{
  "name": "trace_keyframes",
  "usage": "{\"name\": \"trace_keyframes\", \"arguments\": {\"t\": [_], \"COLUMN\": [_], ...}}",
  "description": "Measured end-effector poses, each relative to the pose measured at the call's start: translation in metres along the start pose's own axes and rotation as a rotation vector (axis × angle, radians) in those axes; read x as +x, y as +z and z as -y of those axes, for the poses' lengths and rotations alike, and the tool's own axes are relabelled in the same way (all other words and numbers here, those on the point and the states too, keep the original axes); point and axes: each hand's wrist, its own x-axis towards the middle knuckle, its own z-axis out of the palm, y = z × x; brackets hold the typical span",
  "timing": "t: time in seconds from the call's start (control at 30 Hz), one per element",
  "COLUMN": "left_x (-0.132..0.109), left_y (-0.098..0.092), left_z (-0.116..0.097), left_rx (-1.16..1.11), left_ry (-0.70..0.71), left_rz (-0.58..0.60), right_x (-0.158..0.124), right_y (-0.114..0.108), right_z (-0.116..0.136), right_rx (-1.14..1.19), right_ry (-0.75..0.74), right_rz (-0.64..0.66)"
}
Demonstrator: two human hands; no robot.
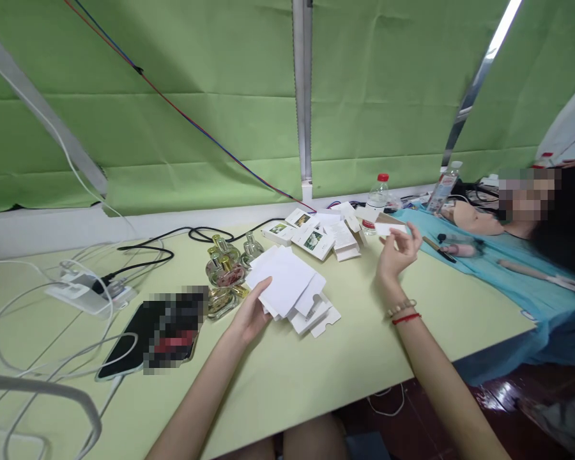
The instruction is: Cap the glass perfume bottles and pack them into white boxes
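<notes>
Near left, left arm [204, 390] angles far-right over the worktop [364, 358]; right arm [441, 377] angles far-left, wrist bent. Gold-capped glass bottles [227, 276] left of centre, one reddish inside; printed boxes [319, 243] far centre, contents unclear. Left hand [253, 313] clamps white card stack [287, 284], thumb on top. Right hand [398, 252] half-curled, white piece [389, 228] at fingertips; can't tell if gripped.

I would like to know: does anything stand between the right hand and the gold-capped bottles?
Yes: the white stack, held in the left hand, is across the straight way from the right hand, just to the right of the gold-capped bottles.
</notes>
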Motion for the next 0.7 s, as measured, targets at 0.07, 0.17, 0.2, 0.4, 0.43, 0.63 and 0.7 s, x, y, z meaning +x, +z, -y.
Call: {"name": "trace_keyframes", "arguments": {"t": [0.07, 0.17, 0.2, 0.4, 0.43, 0.63, 0.7], "left_x": [0.000, 0.000, 0.000, -0.001, -0.002, -0.006, -0.009], "left_y": [0.000, 0.000, 0.000, 0.001, 0.001, -0.002, -0.001], "left_z": [0.003, 0.006, 0.007, 0.013, 0.014, 0.016, 0.015], "left_rx": [0.052, 0.073, 0.064, 0.049, 0.055, 0.004, -0.013], "left_ry": [-0.009, -0.004, 0.007, 0.079, 0.089, 0.079, 0.055], "left_rz": [-0.007, -0.011, -0.007, 0.013, 0.014, 0.034, 0.072], "right_x": [-0.026, -0.068, -0.080, -0.107, -0.106, -0.110, -0.112], "right_y": [0.005, 0.009, 0.009, 0.005, 0.005, 0.003, 0.002], "right_z": [0.025, 0.054, 0.061, 0.067, 0.065, 0.059, 0.060], "right_rx": [0.080, 0.216, 0.251, 0.264, 0.246, 0.122, 0.125], "right_ry": [-0.066, -0.193, -0.249, -0.296, -0.303, -0.354, -0.371], "right_rz": [0.050, 0.450, 0.558, 0.733, 0.749, 0.862, 0.878]}}
